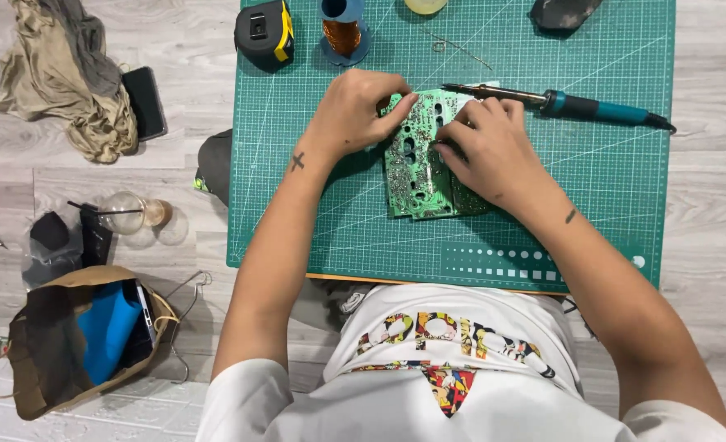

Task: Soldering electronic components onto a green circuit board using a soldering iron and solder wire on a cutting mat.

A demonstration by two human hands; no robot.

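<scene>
Both hands grip a green circuit board (416,168) mid-mat (608,188): left hand (355,110) at its top-left corner, right hand (490,147) on its right side; soldering iron (576,105) just beyond.

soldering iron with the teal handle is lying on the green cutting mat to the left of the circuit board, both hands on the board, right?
Not quite: the head view shows the teal-handled soldering iron on the green cutting mat to the right of the green circuit board, not left. The left hand and right hand are both on the board.

Both hands, left (353,108) and right (487,146), curl fingers inward, nearly meeting.
</scene>
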